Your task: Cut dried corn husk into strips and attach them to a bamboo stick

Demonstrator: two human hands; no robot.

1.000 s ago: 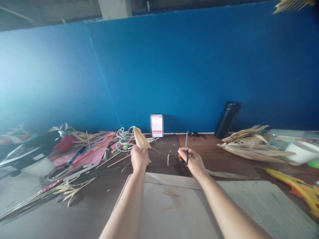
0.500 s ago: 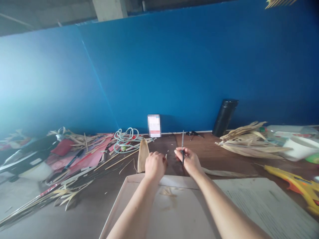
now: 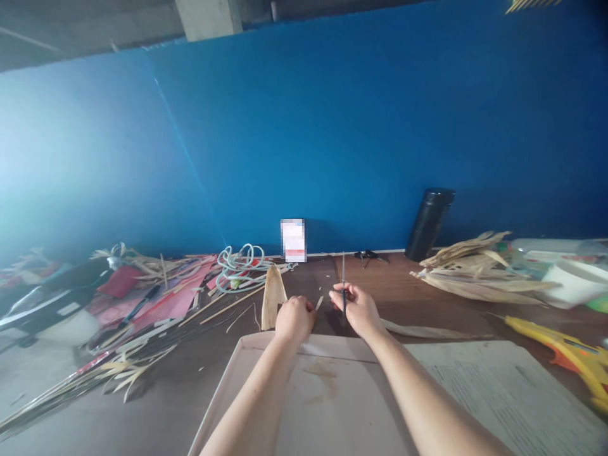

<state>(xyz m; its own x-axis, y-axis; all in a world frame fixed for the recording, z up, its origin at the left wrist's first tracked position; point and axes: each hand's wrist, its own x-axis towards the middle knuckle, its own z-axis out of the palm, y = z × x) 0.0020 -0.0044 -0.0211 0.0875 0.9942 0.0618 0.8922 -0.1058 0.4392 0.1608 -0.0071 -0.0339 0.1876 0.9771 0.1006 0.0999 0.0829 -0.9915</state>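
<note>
— Looking down from the head view: what's the right hand (image 3: 357,308) doing?
— It's gripping the scissors (image 3: 343,273), with its fingers wrapped tight round the handles. The blades are pointing straight up as one thin line, over the brown table (image 3: 403,297).
— And the left hand (image 3: 294,318)?
— It's sitting close beside, curled into a fist. A pale sliver (image 3: 319,303) is poking out by the fingertips, and I cannot tell whether it's pinching it.
— The dried husk (image 3: 273,296)?
— It's lying just left of that fist, beyond the cardboard tray (image 3: 228,392). A husk pile (image 3: 475,272) is sitting well right, near a black flask (image 3: 429,223).
</note>
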